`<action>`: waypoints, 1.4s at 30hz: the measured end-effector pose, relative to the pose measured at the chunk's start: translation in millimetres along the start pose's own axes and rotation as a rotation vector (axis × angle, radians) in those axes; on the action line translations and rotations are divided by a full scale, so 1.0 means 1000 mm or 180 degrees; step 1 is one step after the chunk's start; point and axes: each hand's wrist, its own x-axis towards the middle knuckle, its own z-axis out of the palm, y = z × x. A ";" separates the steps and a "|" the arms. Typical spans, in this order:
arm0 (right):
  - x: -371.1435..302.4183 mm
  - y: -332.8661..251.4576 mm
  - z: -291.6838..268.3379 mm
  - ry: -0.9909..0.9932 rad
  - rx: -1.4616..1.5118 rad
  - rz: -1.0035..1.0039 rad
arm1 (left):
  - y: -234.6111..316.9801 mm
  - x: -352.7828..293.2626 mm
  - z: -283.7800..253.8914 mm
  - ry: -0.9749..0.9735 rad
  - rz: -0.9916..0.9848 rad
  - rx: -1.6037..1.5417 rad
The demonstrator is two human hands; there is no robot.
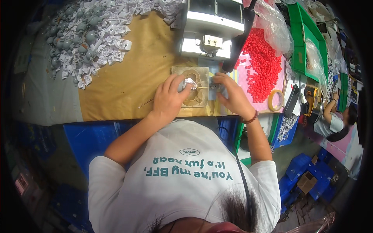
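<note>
My left hand (168, 94) is closed on a small white plastic part (190, 82), which it holds over a square, light brown fixture block (201, 101) with a rounded recess. From the part a thin wire (205, 87) runs right to the fingertips of my right hand (234, 96). Those fingers are curled together at the wire's end, just past the block's right edge; the end itself is hidden. My fingers cover much of the white part.
Beyond the block stands a white bench machine (213, 23). White plastic parts (112, 35) and grey round pieces (91, 37) are heaped far left. To the right lie red pieces (262, 66), a tape roll (276, 100) and a green tray (297, 39). A co-worker (334, 122) sits farther right.
</note>
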 end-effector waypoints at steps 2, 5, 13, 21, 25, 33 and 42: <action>0.001 0.010 0.014 0.0079 -0.0303 -0.0161 | -0.002 0.001 -0.001 -0.0003 0.0017 -0.0047; 0.001 0.013 0.025 0.0677 -0.0270 0.0008 | -0.004 0.000 -0.001 -0.0029 0.0026 -0.0090; 0.025 -0.010 0.028 0.0494 0.3838 0.0751 | -0.008 -0.002 -0.001 -0.0124 0.0024 -0.0174; 0.050 -0.023 0.026 -0.0452 0.1798 0.0944 | -0.012 0.000 -0.003 -0.0280 0.0057 -0.0306; 0.052 -0.026 0.029 -0.0198 0.0617 0.0492 | -0.014 0.003 -0.003 -0.0287 0.0080 -0.0447; 0.046 -0.030 0.044 0.0381 0.0570 0.0441 | -0.005 0.025 -0.007 0.0060 -0.0161 -0.0544; 0.069 0.020 -0.006 0.2703 0.0174 0.0258 | -0.001 0.027 0.006 -0.0080 -0.0397 -0.0401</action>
